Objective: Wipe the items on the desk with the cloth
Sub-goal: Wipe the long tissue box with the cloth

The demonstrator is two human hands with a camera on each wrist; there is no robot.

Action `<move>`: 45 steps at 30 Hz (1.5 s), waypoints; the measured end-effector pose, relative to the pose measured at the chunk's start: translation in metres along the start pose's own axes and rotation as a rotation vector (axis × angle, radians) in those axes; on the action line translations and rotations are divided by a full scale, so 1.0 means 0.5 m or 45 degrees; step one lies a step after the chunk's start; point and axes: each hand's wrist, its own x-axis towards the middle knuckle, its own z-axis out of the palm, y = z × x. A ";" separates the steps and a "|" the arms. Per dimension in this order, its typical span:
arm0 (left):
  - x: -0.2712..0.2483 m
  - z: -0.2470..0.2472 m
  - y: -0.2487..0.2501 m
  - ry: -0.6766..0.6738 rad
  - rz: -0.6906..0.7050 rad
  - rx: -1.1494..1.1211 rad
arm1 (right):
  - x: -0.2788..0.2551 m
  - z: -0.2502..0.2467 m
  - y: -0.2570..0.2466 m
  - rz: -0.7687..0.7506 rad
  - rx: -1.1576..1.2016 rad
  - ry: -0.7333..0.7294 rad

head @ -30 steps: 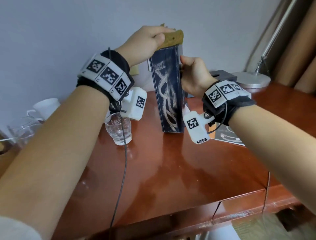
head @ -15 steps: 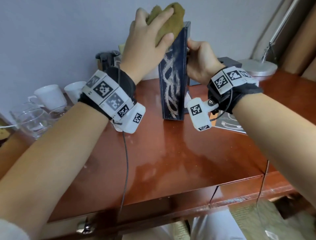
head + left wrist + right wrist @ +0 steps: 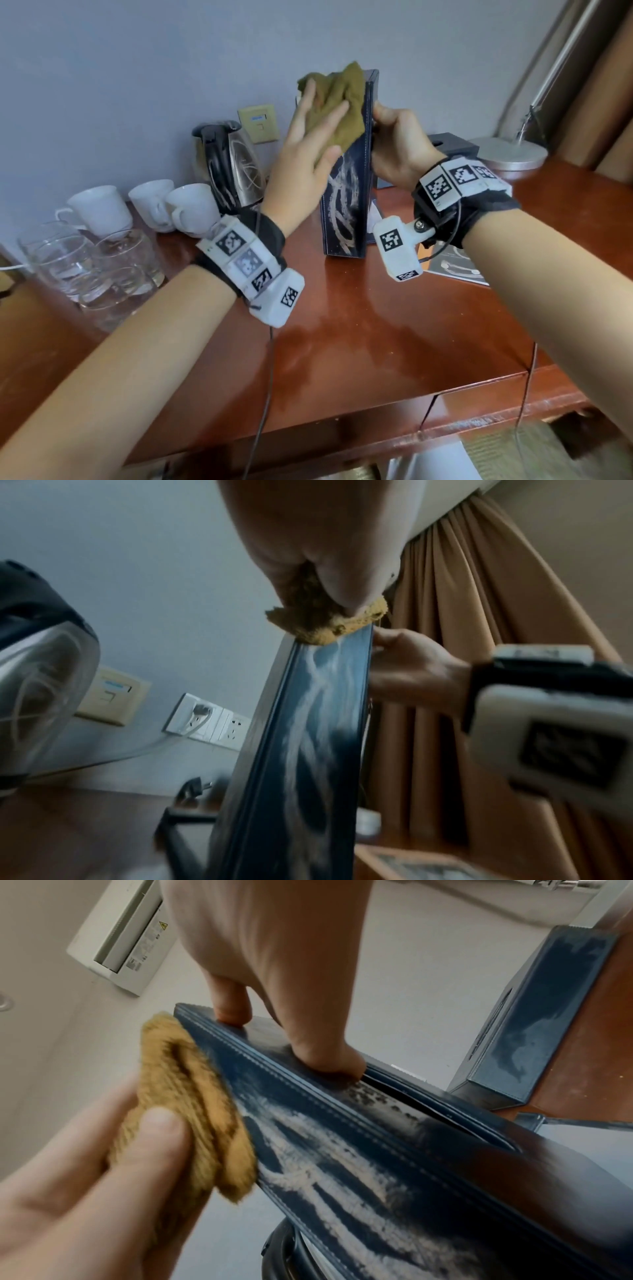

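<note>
A tall dark blue box (image 3: 346, 205) streaked with white dust stands upright on the wooden desk (image 3: 359, 342). My left hand (image 3: 305, 137) holds an olive-brown cloth (image 3: 339, 102) and presses it against the upper part of the box's left face, fingers spread over the cloth. In the left wrist view the cloth (image 3: 318, 620) sits pinched under the hand at the box's (image 3: 308, 750) top edge. My right hand (image 3: 397, 147) grips the box's right side near the top. In the right wrist view its fingers (image 3: 322, 1053) hook into the box (image 3: 377, 1150), beside the cloth (image 3: 185, 1096).
A glass kettle (image 3: 229, 164) stands behind my left hand, with white cups (image 3: 191, 209) and glass tumblers (image 3: 85, 263) to its left. A small dark box (image 3: 448, 144), a lamp base (image 3: 510, 154) and a leaflet (image 3: 455, 270) lie to the right. Wall sockets (image 3: 205, 723) are behind.
My left hand brought the cloth from the box's top edge onto its upper left face and flattened its fingers over it. My right hand kept its grip on the box.
</note>
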 end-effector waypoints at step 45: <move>0.029 0.084 -0.022 0.184 -0.349 -0.405 | 0.039 -0.079 0.039 0.071 -0.313 0.042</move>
